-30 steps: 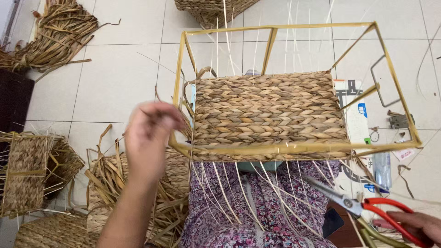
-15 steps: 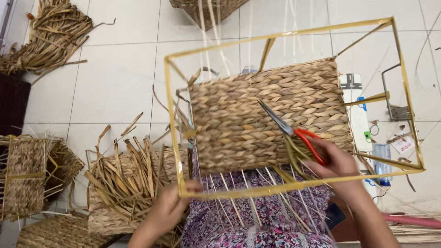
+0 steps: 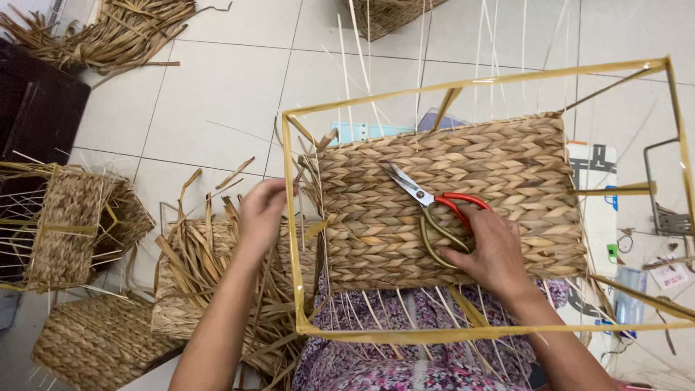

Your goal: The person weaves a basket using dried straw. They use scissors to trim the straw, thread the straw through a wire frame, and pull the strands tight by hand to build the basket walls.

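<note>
Since half a second ago the scissors (image 3: 427,206) have tipped flatter onto the woven panel (image 3: 449,203), blades now pointing to about ten o'clock, and the left hand (image 3: 260,213) has climbed from the lower frame bar up to the frame's left upright.

Going left to right: finished and half-finished baskets (image 3: 69,224) sit at nine o'clock on the tiled floor (image 3: 210,101), with a heap of loose dried leaf strips (image 3: 210,282) beside them. The left hand's fingers (image 3: 271,190) curl loosely around leaf ends at the panel's left edge, just beside the yellow metal frame (image 3: 291,217); how tight the grip is I cannot tell. One face of the frame looks woven nearly full; bare stakes at six o'clock and the open sides appear unwoven. The right hand (image 3: 492,250) rests on the panel, fingers (image 3: 474,217) closed through the red scissor handles, blades shut.
</note>
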